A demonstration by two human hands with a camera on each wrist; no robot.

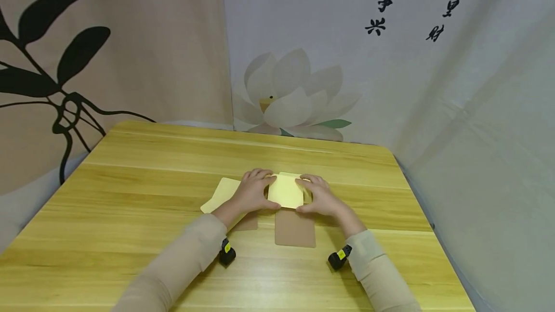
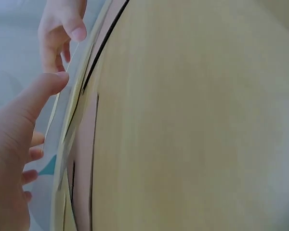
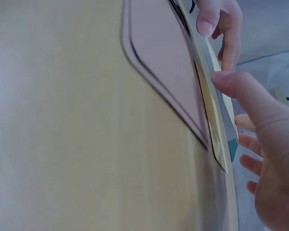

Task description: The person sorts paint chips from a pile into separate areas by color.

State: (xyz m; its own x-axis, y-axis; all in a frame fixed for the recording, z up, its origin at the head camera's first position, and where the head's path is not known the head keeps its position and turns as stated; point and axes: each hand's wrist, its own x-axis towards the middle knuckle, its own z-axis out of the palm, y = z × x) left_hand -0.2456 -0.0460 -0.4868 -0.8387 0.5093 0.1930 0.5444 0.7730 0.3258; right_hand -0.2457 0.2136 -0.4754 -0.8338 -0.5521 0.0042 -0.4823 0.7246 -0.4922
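A square pale yellow card (image 1: 285, 191) is held between both hands, raised above the table. My left hand (image 1: 253, 190) pinches its left side, thumb at the near corner and fingertips at the far one. On the opposite side my right hand (image 1: 322, 199) grips it the same way. Seen edge-on in the right wrist view, the card (image 3: 229, 103) is a thin pale strip between the fingertips. Just nearer than it lies a brown square card (image 1: 295, 227), its far part covered. Other pale yellow cards (image 1: 225, 189) lie beside the left hand, partly hidden by it.
A second brown card (image 1: 248, 222) pokes out from under the left wrist. The wooden table (image 1: 130, 235) ends at a far edge before a curtain (image 1: 303, 23) with a lotus print and black characters. Black wrist cameras (image 1: 227, 253) hang beneath the sleeves.
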